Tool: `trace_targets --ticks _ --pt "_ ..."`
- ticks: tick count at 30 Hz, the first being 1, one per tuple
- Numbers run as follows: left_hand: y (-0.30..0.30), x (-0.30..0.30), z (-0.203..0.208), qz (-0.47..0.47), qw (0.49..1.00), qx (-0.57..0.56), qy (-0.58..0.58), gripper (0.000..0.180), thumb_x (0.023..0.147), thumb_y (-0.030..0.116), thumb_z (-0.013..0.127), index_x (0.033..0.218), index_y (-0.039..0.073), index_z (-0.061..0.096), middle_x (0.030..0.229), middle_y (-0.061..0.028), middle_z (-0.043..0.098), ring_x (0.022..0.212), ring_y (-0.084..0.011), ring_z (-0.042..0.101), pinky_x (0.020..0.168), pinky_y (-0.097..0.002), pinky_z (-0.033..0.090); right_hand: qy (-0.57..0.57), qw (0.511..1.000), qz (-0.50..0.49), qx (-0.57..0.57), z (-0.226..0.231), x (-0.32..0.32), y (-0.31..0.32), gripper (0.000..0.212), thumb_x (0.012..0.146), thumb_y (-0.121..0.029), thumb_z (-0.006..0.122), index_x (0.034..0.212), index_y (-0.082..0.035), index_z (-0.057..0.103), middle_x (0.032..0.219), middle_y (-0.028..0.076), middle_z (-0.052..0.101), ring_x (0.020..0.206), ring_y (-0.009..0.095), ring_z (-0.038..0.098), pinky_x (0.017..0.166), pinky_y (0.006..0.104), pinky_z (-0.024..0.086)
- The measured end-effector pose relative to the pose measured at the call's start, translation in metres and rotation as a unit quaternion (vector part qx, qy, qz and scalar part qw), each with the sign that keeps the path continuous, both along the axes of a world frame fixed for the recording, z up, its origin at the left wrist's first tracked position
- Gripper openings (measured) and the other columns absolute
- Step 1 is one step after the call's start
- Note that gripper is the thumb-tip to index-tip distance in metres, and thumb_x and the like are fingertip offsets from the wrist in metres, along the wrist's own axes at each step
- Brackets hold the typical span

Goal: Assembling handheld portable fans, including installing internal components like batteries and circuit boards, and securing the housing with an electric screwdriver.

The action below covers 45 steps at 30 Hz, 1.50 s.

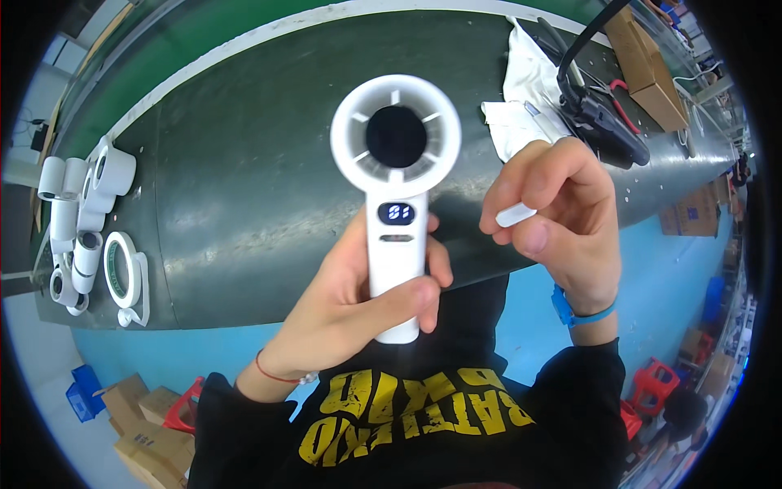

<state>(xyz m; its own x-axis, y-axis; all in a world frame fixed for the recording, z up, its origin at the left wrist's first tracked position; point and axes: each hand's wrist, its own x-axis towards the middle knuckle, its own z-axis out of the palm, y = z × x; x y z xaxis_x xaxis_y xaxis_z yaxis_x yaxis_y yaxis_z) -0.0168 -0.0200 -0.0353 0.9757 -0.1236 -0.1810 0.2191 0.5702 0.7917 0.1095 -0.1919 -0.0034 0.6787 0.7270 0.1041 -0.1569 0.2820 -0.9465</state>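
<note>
A white handheld fan (397, 273) stands upright in front of me, its round head at the top and a small lit display below it. My left hand (342, 297) is closed round the fan's handle, the thumb lying across its front. Below the display, a dark narrow slot shows in the handle. To the right of the fan, my right hand (566, 208) pinches a small white oblong piece (516, 214) between thumb and fingers. The piece is apart from the fan.
Several white fan parts (90, 196) are heaped at the table's left end, a white ring-shaped part (122, 273) beside them. White cloth (533, 73), a dark tool (607, 134) and a cardboard box (648, 69) lie at the far right. The dark green table (236, 163) has a curved near edge.
</note>
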Motion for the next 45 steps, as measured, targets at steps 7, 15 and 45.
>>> trace_targets --ticks 7,15,45 --pt "-0.012 0.014 -0.010 0.028 0.999 0.024 -0.039 0.047 0.093 0.002 0.056 0.133 0.004 0.032 0.096 -0.0071 0.055 0.077 -0.0105 0.057 0.069 -0.0258 0.047 -0.016 0.999 -0.037 -0.024 -0.006 -0.003 0.006 0.022 0.081 -0.008 0.068 0.096 -0.006 0.052 0.094 0.011 0.058 0.084 0.018 0.062 0.069 0.0242 0.049" --pt "-0.011 0.017 -0.021 0.060 0.996 0.042 -0.049 0.054 0.091 0.003 0.056 0.137 0.004 0.027 0.107 -0.0091 0.052 0.082 -0.0140 0.059 0.072 -0.0294 0.049 -0.365 0.918 0.002 -0.155 -0.001 0.005 0.010 0.020 0.081 0.007 0.059 0.100 0.003 0.064 0.099 0.016 0.062 0.089 0.019 0.059 0.077 0.0290 0.047" --pt "-0.012 0.012 -0.019 0.064 0.989 0.115 -0.068 0.056 0.099 0.035 0.043 0.138 -0.002 0.030 0.110 -0.0121 0.053 0.078 -0.0123 0.055 0.070 -0.0266 0.045 -0.170 0.971 -0.035 -0.163 -0.013 -0.017 0.018 0.019 0.083 -0.001 0.069 0.099 0.003 0.059 0.095 0.009 0.061 0.087 0.015 0.062 0.081 0.0273 0.049"
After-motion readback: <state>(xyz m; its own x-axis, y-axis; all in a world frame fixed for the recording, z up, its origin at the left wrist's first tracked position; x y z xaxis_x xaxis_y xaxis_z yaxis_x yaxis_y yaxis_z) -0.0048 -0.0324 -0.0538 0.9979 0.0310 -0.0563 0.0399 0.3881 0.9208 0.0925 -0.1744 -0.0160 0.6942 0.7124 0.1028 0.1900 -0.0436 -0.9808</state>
